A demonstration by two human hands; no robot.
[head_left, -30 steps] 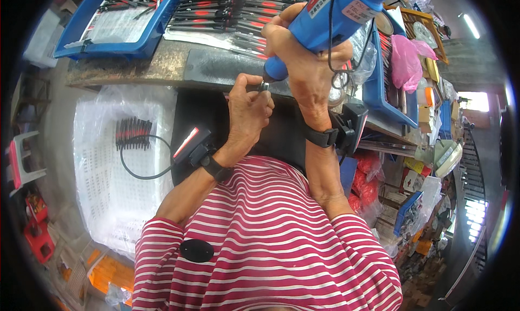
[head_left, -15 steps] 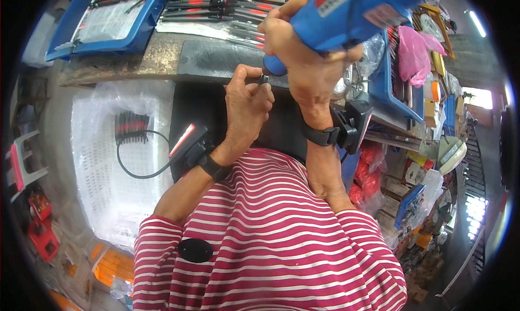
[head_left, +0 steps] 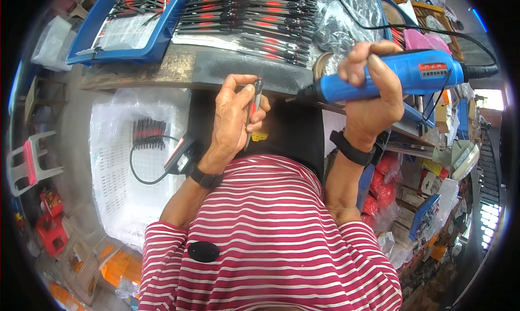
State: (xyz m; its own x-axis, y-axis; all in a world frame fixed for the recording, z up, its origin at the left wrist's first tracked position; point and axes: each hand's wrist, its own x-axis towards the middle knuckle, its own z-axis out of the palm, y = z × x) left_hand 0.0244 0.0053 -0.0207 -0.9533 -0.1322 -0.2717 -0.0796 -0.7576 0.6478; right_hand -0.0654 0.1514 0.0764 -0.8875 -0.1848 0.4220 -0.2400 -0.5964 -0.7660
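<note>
My left hand (head_left: 234, 112) is closed round a slim grey, black and red pointed tool (head_left: 253, 105), held near upright in front of the bench edge. Its exact kind I cannot make out. In my right hand (head_left: 377, 86) is a blue electric screwdriver (head_left: 387, 75), gripped round its body with the bit end toward the left. The bit is apart from the slim tool, to the right of it. A black cable (head_left: 482, 71) leaves the screwdriver's far right end.
Rows of similar slim tools (head_left: 208, 16) lie on the bench (head_left: 146, 70), beside a clear plastic bag (head_left: 346, 18). A blue tray (head_left: 154, 48) holds more at the left. Below it, a plastic-lined white crate (head_left: 114, 175) contains several. A dark pad (head_left: 233, 67) lies along the bench edge.
The electric screwdriver has come away from the left hand, moved down and right, and swung nearly level. My left hand has turned, showing the slim tool along its length.
</note>
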